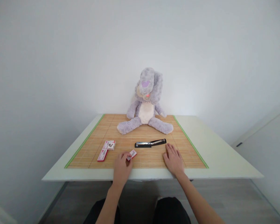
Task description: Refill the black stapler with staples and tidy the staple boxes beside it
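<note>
My left hand [121,167] rests near the front edge of a bamboo mat [154,158], its fingers curled round a small red-and-white staple box [132,154]. My right hand [174,160] lies flat on the mat with fingers stretched out, holding nothing. Just beyond its fingertips lies a black stapler [150,143], swung open lengthwise. To the left of my left hand sit a larger red-and-white box [109,145] and a flat red-edged box [102,155].
A grey plush rabbit [146,104] sits at the back of the mat against the white wall. The mat covers the middle of a white table [224,155]. My knees show below the table's front edge.
</note>
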Tool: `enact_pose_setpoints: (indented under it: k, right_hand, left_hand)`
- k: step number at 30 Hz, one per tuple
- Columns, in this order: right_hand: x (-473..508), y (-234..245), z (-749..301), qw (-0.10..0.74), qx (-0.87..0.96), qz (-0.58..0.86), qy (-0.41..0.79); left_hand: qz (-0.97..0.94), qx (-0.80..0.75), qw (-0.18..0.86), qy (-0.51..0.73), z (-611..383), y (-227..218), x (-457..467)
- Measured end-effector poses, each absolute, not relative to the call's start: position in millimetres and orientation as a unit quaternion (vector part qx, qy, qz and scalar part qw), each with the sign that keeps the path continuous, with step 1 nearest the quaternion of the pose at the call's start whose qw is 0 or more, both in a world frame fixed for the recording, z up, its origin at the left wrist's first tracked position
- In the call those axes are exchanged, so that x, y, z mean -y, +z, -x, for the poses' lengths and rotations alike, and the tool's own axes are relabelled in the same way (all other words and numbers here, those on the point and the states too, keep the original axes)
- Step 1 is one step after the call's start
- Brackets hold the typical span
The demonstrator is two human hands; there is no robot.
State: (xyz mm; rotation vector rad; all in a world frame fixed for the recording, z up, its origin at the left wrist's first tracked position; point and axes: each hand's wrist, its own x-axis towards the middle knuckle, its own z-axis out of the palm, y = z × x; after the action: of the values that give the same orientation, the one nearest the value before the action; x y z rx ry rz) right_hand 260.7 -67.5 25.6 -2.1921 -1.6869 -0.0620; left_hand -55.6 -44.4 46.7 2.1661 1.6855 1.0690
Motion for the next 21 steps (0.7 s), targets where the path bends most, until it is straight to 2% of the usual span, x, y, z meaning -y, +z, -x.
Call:
enact_pose_setpoints:
  k: [10,15,21]
  right_hand:
    - [69,24,-261,0.213,0.608,0.764,-0.034]
    - [72,23,-259,0.228,0.605,0.762,-0.037]
    - [84,21,-238,0.294,0.583,0.757,-0.008]
  left_hand:
    - [-0.807,-0.477,0.175,0.301,13,55,25]
    - [-0.804,-0.486,0.161,0.303,27,52,14]
    - [-0.812,-0.487,0.134,0.293,33,45,8]
